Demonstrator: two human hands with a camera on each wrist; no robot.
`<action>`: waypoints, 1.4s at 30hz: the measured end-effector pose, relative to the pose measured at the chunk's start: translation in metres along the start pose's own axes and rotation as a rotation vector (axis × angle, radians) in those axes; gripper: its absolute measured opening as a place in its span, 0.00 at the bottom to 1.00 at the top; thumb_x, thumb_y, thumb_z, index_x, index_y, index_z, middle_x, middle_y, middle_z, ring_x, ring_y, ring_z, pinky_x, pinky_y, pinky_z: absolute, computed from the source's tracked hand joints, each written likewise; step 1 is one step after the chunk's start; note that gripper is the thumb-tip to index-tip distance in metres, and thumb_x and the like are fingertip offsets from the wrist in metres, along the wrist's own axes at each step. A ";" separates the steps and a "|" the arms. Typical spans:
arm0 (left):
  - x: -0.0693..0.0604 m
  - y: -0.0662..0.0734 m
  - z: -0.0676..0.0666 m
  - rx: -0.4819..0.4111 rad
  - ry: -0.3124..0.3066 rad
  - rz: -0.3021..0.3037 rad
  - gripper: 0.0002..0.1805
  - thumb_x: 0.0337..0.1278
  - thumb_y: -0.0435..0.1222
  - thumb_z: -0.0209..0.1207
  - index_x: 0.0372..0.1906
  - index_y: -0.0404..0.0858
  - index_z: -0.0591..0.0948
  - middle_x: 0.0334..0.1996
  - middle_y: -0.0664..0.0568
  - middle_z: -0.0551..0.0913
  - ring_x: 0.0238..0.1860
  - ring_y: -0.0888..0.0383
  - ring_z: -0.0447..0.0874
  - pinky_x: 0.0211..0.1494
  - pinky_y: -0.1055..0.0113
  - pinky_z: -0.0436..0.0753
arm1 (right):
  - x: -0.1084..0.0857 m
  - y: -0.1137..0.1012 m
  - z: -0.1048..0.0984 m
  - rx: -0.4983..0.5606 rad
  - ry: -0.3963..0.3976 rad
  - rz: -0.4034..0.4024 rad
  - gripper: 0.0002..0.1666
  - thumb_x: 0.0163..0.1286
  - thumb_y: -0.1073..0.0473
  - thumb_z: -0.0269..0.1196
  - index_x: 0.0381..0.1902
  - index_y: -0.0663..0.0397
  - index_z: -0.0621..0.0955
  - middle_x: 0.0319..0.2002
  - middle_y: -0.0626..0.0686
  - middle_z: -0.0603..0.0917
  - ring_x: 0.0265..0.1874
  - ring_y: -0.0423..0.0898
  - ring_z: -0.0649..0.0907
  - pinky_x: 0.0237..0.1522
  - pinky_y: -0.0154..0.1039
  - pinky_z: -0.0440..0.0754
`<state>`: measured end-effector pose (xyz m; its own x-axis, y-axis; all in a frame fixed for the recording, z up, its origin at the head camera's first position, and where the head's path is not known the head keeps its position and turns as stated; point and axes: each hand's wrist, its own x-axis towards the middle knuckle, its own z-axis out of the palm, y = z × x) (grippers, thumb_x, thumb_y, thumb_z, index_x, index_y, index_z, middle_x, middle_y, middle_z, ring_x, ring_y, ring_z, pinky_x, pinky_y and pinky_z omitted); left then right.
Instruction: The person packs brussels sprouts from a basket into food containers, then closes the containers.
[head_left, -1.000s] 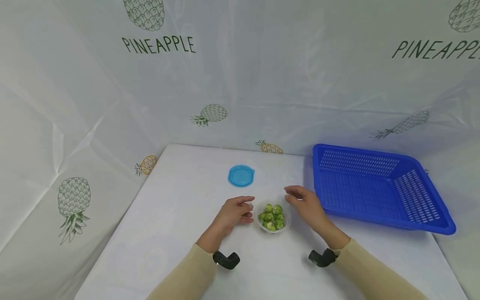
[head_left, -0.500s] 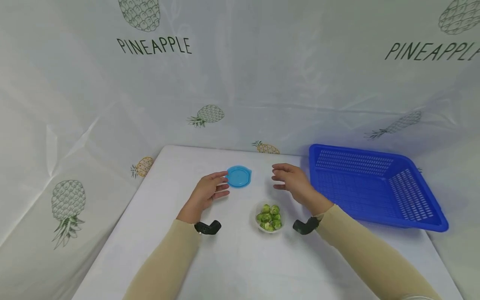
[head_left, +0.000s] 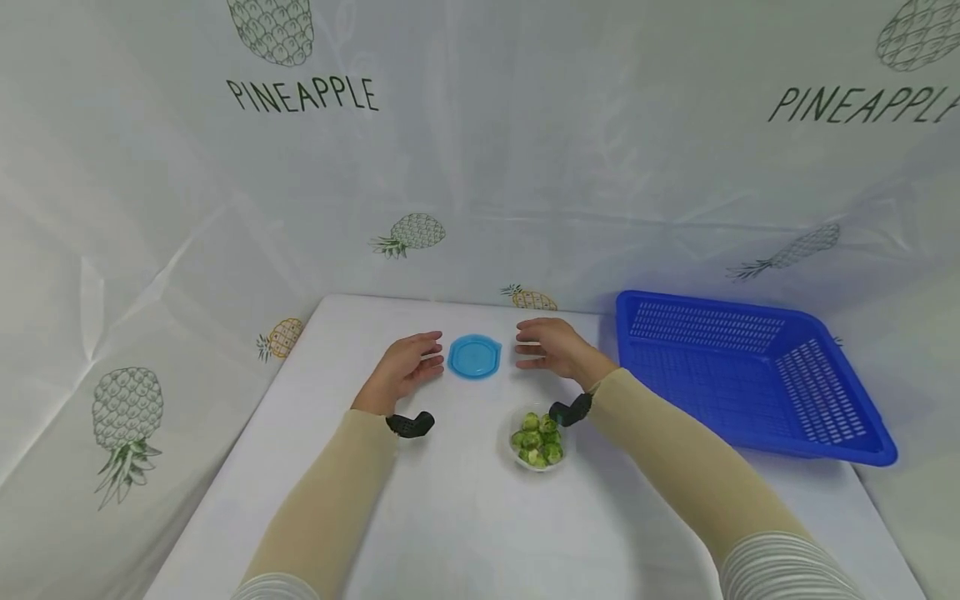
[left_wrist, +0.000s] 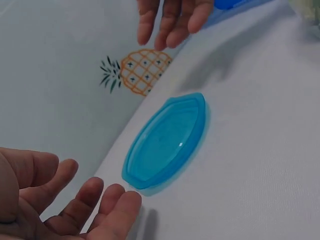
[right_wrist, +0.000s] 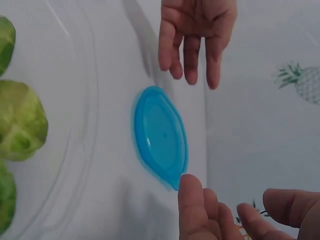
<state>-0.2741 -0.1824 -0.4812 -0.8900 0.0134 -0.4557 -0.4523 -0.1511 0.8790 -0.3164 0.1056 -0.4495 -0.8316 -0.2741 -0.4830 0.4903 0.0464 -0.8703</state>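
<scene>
A translucent blue lid (head_left: 475, 357) lies flat on the white table, with a small tab on its right side. My left hand (head_left: 408, 364) hovers just left of it, fingers apart and loosely bent, holding nothing. On the other side my right hand (head_left: 553, 346) is held the same way, its fingers pointing at the lid. Both wrist views show a gap between the fingertips and the lid (left_wrist: 165, 142). Nearer the body stands a clear round bowl (head_left: 537, 467) of Brussels sprouts (head_left: 531, 439), below the right wrist. The sprouts (right_wrist: 20, 120) loom close in the right wrist view.
A blue perforated plastic basket (head_left: 697, 400) stands at the right of the table. Behind the table rises a white sheet (head_left: 480, 150) printed with pineapples. Black wrist cameras (head_left: 411, 425) sit on both wrists.
Both hands have left the sides of the sprout bowl and moved forward to either side of the blue lid. The right hand has come further left. Bowl and lid stay in place.
</scene>
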 end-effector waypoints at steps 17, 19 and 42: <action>0.022 -0.003 0.009 0.028 -0.009 -0.051 0.24 0.84 0.39 0.51 0.76 0.40 0.73 0.64 0.40 0.74 0.59 0.50 0.78 0.73 0.55 0.81 | 0.039 0.012 0.016 -0.021 -0.021 0.163 0.32 0.82 0.66 0.53 0.80 0.59 0.65 0.64 0.65 0.75 0.60 0.58 0.81 0.61 0.58 0.88; 0.021 -0.002 0.010 0.029 -0.021 -0.058 0.24 0.84 0.39 0.50 0.77 0.40 0.72 0.64 0.39 0.74 0.58 0.51 0.78 0.72 0.55 0.82 | 0.040 0.013 0.015 -0.018 -0.020 0.163 0.32 0.82 0.66 0.53 0.80 0.59 0.65 0.64 0.65 0.75 0.60 0.58 0.81 0.60 0.56 0.88; -0.018 0.006 0.024 0.054 -0.170 -0.008 0.28 0.77 0.30 0.57 0.78 0.39 0.72 0.54 0.43 0.80 0.48 0.54 0.85 0.55 0.58 0.92 | -0.018 0.016 0.001 -0.126 -0.025 -0.061 0.26 0.78 0.65 0.61 0.71 0.58 0.77 0.51 0.58 0.81 0.45 0.48 0.83 0.47 0.41 0.92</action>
<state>-0.2622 -0.1594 -0.4641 -0.8813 0.1816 -0.4363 -0.4575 -0.0968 0.8839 -0.2935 0.1106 -0.4543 -0.8512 -0.3043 -0.4276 0.4011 0.1482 -0.9040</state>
